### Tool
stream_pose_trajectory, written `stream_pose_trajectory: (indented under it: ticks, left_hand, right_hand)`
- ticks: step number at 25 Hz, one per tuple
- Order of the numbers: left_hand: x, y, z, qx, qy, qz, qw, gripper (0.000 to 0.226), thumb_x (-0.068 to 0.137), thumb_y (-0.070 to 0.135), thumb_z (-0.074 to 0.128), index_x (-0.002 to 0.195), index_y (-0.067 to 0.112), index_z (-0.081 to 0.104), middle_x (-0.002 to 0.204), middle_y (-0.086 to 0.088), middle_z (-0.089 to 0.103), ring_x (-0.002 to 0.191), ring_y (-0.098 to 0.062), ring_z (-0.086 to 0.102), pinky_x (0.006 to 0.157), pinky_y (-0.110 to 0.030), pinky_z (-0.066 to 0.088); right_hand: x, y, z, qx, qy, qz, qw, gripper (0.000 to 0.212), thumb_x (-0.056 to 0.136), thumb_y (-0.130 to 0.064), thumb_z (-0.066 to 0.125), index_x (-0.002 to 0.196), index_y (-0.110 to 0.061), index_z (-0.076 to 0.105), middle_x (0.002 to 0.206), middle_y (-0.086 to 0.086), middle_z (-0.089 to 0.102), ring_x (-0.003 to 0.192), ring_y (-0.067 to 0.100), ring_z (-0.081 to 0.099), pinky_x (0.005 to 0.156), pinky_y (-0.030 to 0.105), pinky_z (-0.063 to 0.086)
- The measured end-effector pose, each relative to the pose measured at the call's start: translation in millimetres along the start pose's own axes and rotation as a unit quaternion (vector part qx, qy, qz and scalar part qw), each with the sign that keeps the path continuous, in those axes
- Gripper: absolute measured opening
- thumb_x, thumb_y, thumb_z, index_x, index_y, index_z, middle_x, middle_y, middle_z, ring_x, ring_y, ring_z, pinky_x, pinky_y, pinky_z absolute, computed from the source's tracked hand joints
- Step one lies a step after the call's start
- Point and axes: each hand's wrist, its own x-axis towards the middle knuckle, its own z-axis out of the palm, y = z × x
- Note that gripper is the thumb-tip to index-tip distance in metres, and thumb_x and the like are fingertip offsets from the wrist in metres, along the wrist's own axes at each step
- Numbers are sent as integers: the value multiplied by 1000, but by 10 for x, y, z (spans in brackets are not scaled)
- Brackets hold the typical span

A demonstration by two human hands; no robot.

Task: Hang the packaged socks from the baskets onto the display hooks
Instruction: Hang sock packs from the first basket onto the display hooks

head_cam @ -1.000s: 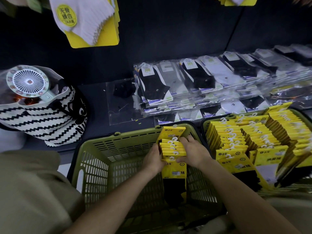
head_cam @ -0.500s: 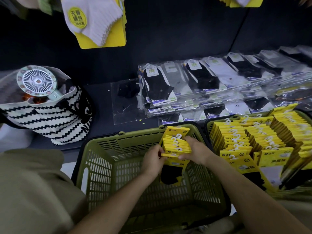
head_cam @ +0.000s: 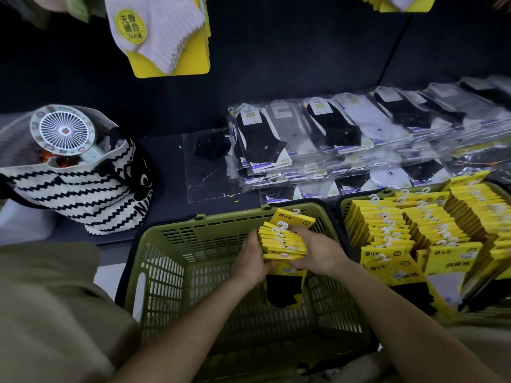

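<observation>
Pick-up step: gripping stack of yellow sock packs (head_cam: 284, 240) between left hand (head_cam: 250, 261) and right hand (head_cam: 318, 252), over green basket (head_cam: 193, 236). Next, likely: raise, thread hangers (head_cam: 282, 225) onto display hook.

Left hand (head_cam: 250, 261): you grip the left edge of the stack of sock packs (head_cam: 286, 240), fingers curled round it, back of the hand toward the camera.
Right hand (head_cam: 318, 251): you clasp the stack's right edge, fingers reaching across the upper cards.
Left forearm (head_cam: 179, 327): bare, it rises from the lower left toward the middle, wrist about straight.
Right forearm (head_cam: 409, 319): bare, it comes in from the lower right.
Both hands: close together and level, palms turned toward each other, the stack between them.
</observation>
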Motion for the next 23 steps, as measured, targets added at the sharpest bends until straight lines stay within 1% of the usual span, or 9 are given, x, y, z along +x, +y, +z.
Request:
stream_pose_trajectory:
  ticks: [3, 5, 7, 9, 13, 16, 18, 21, 23]
  left_hand:
    - [-8, -21, -167, -43, -30, -19, 998, 100, 63, 15, 84, 142, 20, 23, 138, -2, 41, 130, -20, 39, 105, -33, 36]
    - [-49, 2, -333, -110, -33, -11, 993, 95, 62, 9, 85, 138, 15, 27, 131, -3, 46, 123, -20, 45, 97, -25, 42]
    - [-110, 51, -558, -160, -16, 15, 987, 90, 63, 4, 84, 135, 11, 30, 124, -2, 50, 113, -14, 49, 84, -8, 44]
    - [-191, 113, -804, -182, 4, 42, 982, 81, 64, 5, 83, 129, 11, 34, 118, 0, 55, 106, -11, 55, 82, -9, 45]
    - [-406, 208, -1190, -238, 44, 85, 966, 64, 70, 9, 80, 114, 25, 37, 102, 15, 57, 83, 12, 61, 66, -6, 48]
    - [-520, 298, -1355, -294, 65, 111, 947, 51, 75, 9, 75, 107, 31, 42, 103, 10, 61, 81, 9, 65, 64, -12, 51]
    - [-555, 430, -1425, -305, 73, 126, 941, 46, 77, 12, 74, 105, 31, 43, 103, 8, 62, 81, 8, 65, 64, -12, 50]
    - [-589, 667, -1562, -299, 70, 163, 938, 46, 77, 17, 74, 109, 30, 43, 103, 10, 62, 82, 9, 64, 65, -10, 49]
    - [-610, 786, -1689, -320, 79, 179, 927, 45, 76, 17, 74, 108, 30, 45, 101, 10, 64, 83, 7, 65, 64, -11, 50]
  right_hand:
    - [8, -109, -71, 50, -17, -19, 998, 80, 73, -39, 75, 140, -31, 31, 121, 0, 58, 106, 19, 56, 84, 34, 48]
    - [21, -196, -174, 144, -22, -31, 989, 77, 70, -33, 79, 136, -29, 39, 115, -3, 58, 104, 17, 56, 84, 31, 48]
    - [22, -335, -296, 276, -20, -35, 960, 75, 67, -23, 83, 131, -29, 44, 107, -8, 59, 101, 14, 58, 80, 23, 48]
    - [20, -525, -375, 373, -4, -47, 927, 72, 66, -14, 84, 124, -28, 45, 106, -9, 59, 101, 14, 59, 78, 17, 49]
    - [-16, -979, -477, 501, 50, -44, 863, 64, 70, -12, 80, 120, -23, 43, 107, -5, 63, 96, 10, 64, 80, 23, 52]
    - [-121, -1295, -534, 551, 99, -75, 825, 41, 79, -16, 72, 113, -26, 51, 101, -9, 69, 88, 1, 67, 69, 15, 52]
    - [-211, -1464, -573, 568, 137, -92, 806, 29, 85, -20, 64, 111, -27, 53, 102, -10, 68, 88, -3, 66, 69, 12, 51]
    - [-317, -1627, -754, 576, 166, -109, 793, 39, 79, -36, 60, 116, -24, 51, 109, -4, 66, 97, 3, 65, 80, 20, 53]
    - [-323, -1687, -931, 553, 184, -112, 805, 43, 77, -34, 67, 115, -27, 48, 111, -5, 65, 101, 10, 64, 84, 25, 52]
